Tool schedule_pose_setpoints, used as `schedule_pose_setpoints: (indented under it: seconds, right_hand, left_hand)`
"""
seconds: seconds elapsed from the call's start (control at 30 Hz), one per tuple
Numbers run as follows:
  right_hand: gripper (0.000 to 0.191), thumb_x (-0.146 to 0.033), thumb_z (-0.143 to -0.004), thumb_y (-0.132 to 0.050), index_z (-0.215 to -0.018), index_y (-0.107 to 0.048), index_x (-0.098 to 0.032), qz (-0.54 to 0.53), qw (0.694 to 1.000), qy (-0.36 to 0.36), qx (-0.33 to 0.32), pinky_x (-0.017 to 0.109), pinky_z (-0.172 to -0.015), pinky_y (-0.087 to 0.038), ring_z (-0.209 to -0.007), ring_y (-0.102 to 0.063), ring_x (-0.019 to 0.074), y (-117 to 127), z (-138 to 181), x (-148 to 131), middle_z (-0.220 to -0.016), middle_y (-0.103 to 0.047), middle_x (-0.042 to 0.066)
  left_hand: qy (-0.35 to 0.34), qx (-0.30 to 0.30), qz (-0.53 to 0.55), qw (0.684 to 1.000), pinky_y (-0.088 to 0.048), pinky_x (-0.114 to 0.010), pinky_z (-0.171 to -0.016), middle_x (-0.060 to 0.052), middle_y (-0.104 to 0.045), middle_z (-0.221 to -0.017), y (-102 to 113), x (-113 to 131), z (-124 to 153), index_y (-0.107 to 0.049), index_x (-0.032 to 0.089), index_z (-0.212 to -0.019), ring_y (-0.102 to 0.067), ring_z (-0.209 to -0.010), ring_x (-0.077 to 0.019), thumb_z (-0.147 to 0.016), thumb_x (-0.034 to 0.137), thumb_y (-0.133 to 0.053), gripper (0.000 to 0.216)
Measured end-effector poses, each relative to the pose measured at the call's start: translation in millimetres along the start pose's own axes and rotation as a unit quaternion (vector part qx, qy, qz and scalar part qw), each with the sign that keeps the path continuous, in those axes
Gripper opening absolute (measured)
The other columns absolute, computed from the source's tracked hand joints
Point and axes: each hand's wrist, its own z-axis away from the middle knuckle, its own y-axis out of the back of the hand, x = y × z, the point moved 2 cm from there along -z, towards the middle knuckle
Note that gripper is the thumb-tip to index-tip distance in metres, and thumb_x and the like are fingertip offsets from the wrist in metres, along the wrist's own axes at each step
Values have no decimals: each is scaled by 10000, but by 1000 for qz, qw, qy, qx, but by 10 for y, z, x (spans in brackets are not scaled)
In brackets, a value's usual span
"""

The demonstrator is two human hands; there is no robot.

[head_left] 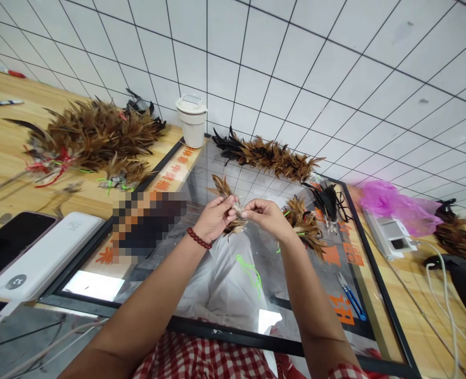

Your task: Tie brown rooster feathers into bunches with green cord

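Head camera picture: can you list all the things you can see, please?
small feather bundle: one, brown, pinched between both hands
feather pile: one, brown, wooden table at left
feather string: one, brown and black, far edge of glass top
feather bunch: one, brown, right of the hands
black feathers: one tuft, black, beside that bunch
cup: one, white, far corner of glass top
power bank: one, white, near left
phone: one, black, left of power bank
blue-handled tool: one, blue, on glass at right
plastic bag: one, pink, right
glass top: one, black-framed, centre
bracelet: one, red beads, left wrist
left hand: one, fingers closed on the bundle
right hand: one, fingers closed on the bundle
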Motion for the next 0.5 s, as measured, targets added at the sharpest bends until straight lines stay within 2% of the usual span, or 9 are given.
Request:
schedule_pose_setpoints:
  seconds: [0.1,0.23,0.4,0.5]
  right_hand:
    - [273,-414,-729,-696,-736,-643,-147,13,999,26,22,238,-611,-373,-606,-476,95,-39,-24,18,-662,-575,-14]
    - [288,-423,-705,-715,-738,-650,-144,-15,999,18,47,242,-613,-386,-599,-490,100,-59,-40,22,-659,-595,-8]
    - [289,-429,-713,-709,-763,-677,-146,2,1000,15,21,246,-641,-402,-630,-520,107,-54,-27,29,-701,-634,6]
    - [303,-448,-735,-685,-747,-672,-146,19,999,33,32,242,-625,-399,-612,-507,105,-74,-38,61,-661,-612,-3]
  left_hand:
    - [10,-11,1,1000,-345,-145,-404,4,-566,-626,-5,-23,9,-652,76,-763,-458,-476,-31,-605,246,-819,286]
    - [8,-10,-2,1000,-346,-143,-404,-3,-575,-635,-3,-44,9,-656,69,-763,-465,-480,-31,-611,240,-816,279]
    - [-13,18,12,1000,-353,-145,-415,-3,-584,-651,-3,-50,0,-654,73,-747,-470,-486,-29,-597,220,-821,268]
    - [-3,18,7,1000,-357,-145,-423,-2,-582,-648,-12,-64,1,-656,73,-748,-472,-488,-29,-587,222,-827,279]
